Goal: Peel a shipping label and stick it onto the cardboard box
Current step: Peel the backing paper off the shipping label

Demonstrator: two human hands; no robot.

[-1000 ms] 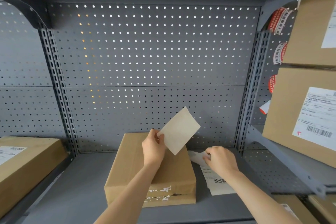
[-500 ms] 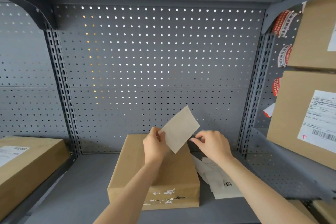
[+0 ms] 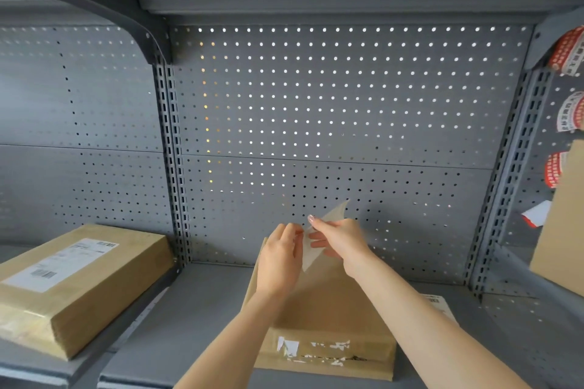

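a grey metal shelf [image 3: 196,319] with a perforated back panel [image 3: 331,110] is seen, carrying the work. a labelled box [image 3: 79,287] is set on the neighbouring shelf to the left, well apart from the work, and part of another box [image 3: 565,224] is seen at the right edge. rolls of red and white tape [image 3: 568,50] are hung on the right panel.

the cardboard box [image 3: 325,325] is laid flat at the middle of the shelf, its long axis running from the viewer toward the back panel. its top face is judged bare; torn white residue is noted on its near side only. loose printed sheets [image 3: 439,305] are lying on the shelf just beside its right edge.

the label sheet [image 3: 319,243] is held above the far end of the box, tilted edge-on, one corner pointed up toward the panel. the left hand [image 3: 279,262] is closed in a pinch on the sheet's left edge. the right hand [image 3: 339,241] is closed on the same sheet from the right, fingertips touching those of the left. whether the label has begun to part from its backing cannot be told.

the peeling step is judged to be in hand. the box lies directly below and toward the viewer from both hands, neither clearly nearer, so a short downward move is called for once the label is free.
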